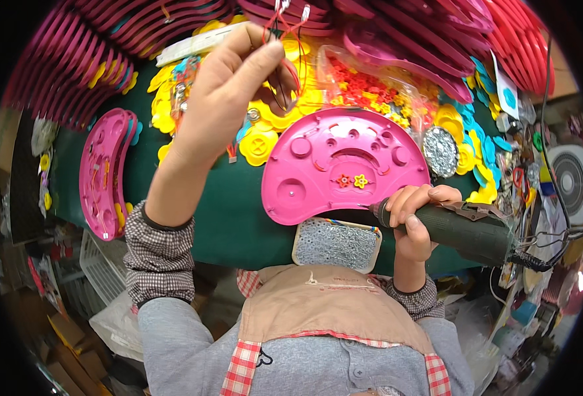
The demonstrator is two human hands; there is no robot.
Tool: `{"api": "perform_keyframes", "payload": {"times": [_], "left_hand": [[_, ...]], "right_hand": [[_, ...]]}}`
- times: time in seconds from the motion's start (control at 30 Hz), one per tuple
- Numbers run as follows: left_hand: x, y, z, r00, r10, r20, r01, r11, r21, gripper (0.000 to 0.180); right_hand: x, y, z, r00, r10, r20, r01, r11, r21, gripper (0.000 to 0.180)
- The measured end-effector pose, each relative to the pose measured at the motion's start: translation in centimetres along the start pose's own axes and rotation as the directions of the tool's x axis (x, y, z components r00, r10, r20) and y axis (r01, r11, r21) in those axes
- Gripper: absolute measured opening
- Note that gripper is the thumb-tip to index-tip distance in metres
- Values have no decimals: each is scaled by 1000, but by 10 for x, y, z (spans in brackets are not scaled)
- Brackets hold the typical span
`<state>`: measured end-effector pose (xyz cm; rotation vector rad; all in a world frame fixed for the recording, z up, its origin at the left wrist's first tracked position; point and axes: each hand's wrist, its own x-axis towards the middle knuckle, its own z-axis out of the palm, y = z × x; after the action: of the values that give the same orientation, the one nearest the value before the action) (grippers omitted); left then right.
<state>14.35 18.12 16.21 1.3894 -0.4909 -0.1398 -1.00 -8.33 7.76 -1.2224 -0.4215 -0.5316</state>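
Observation:
My left hand, raised over the far side of the table, pinches a bundle of thin red and black wires with small white connectors at their ends. A curved pink plastic panel lies before me. One small red flower-shaped piece and one yellow one sit in it. My right hand is wrapped round a dark electric screwdriver, its tip pointing left beside the panel's near edge. Close by, a shallow tray holds many small screws.
Yellow flower-shaped parts and a clear bag of small red and yellow pieces cover the far side. Stacked pink panels rise at the back. Another pink panel lies left. Right stand a foil-like round dish and a hanging cable.

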Motion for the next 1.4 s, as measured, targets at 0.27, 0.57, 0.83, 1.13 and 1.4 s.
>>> {"api": "perform_keyframes", "payload": {"times": [0.27, 0.57, 0.83, 1.13, 1.4], "left_hand": [[-32, -119, -2, 998, 50, -30, -2, 535, 845, 34], [-30, -92, 58, 781, -163, 602, -341, 696, 632, 27], [-47, -117, 56, 787, -181, 590, -349, 659, 667, 14], [-43, -52, -16, 952, 237, -195, -271, 948, -169, 13], [-53, 18, -92, 867, 318, -382, -404, 899, -168, 22]], "right_hand": [[-7, -17, -41, 998, -22, -54, 16, 996, -93, 47], [-18, -25, -60, 996, -20, -90, 8, 992, -129, 48], [-19, -30, -63, 994, -23, -108, 7, 990, -142, 47], [-19, -24, -60, 992, -36, -120, 22, 993, -118, 47], [-15, -24, -55, 991, -36, -132, 27, 997, -67, 47]]}}
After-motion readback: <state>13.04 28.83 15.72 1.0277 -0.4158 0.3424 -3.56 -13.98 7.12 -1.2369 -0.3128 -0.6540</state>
